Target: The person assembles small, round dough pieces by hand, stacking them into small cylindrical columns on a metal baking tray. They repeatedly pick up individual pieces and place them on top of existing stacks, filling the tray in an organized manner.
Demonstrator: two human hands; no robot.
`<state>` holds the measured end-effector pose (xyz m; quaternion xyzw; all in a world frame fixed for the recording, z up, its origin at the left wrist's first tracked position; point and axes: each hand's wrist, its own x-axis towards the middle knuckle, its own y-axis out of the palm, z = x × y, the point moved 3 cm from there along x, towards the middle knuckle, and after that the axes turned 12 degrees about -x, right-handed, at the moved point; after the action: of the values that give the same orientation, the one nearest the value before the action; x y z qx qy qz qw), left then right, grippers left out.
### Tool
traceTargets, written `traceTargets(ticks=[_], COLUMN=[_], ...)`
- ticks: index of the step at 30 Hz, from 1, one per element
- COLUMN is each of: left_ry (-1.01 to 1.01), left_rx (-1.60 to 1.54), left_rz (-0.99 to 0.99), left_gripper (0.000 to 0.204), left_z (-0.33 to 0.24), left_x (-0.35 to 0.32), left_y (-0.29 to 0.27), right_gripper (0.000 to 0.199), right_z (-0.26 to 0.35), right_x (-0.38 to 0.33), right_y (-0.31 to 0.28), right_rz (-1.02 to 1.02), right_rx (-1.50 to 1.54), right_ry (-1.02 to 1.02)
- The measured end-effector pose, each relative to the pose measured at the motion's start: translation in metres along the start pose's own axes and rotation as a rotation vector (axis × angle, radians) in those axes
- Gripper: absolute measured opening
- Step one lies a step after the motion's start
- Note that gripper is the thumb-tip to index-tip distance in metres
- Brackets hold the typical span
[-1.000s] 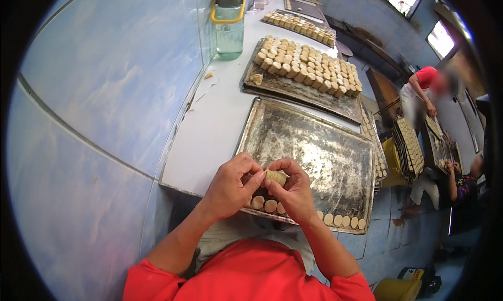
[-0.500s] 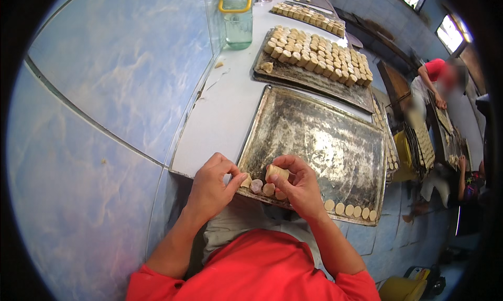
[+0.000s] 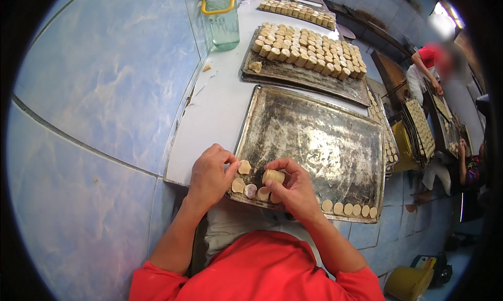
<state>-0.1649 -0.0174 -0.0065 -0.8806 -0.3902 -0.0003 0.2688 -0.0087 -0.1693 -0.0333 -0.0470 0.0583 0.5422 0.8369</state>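
Observation:
My right hand point(image 3: 294, 188) is wrapped round a short stack of round dough discs point(image 3: 274, 176), tilted on its side above the near part of a dark, worn baking tray point(image 3: 314, 128). At the tray's near left corner my left hand point(image 3: 210, 176) has thumb and forefinger closed at the edge of a single pale dough disc point(image 3: 244, 167). Just below it, a row of flat discs begins with one disc point(image 3: 238, 185) and a whiter, floured one point(image 3: 250, 191). The row runs along the near edge, partly hidden by my right hand, to more discs point(image 3: 348, 209) at the right.
Behind stands another tray point(image 3: 293, 81) crowded with upright dough stacks point(image 3: 309, 49); a further loaded tray point(image 3: 298, 13) lies beyond. A greenish jar point(image 3: 223, 26) stands by the tiled wall. At right, a person in red point(image 3: 430, 60) works beside disc-filled trays point(image 3: 418, 124).
A new dough disc shows at my left fingertips, above the first disc of the row, which now lies uncovered. My right hand still holds the stack. The whole view has shifted slightly.

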Motion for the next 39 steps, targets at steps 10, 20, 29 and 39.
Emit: traceTargets(ticks=[10,20,29,39], left_ry=[-0.005,0.02,0.011,0.014], left_rx=[-0.235,-0.29,-0.23,-0.015], left_rz=[0.193,0.32,0.34,0.348], left_gripper=[0.009,0.009,0.011,0.014], left_z=[-0.016,-0.034,-0.042,-0.051], left_x=[0.0,-0.002,0.005,0.016], left_y=[0.031,0.056,0.068,0.089], right_gripper=[0.029,0.03,0.031,0.032], right_z=[-0.006,-0.014,-0.007,-0.008], right_x=[-0.014,-0.025,-0.038,-0.059], right_y=[-0.02,-0.032,-0.053,-0.081], right_rz=[0.007,-0.052,-0.073,-0.144], right_rx=[-0.118,0.08,-0.022,-0.06], right_ry=[0.02,0.016,0.008,0.045])
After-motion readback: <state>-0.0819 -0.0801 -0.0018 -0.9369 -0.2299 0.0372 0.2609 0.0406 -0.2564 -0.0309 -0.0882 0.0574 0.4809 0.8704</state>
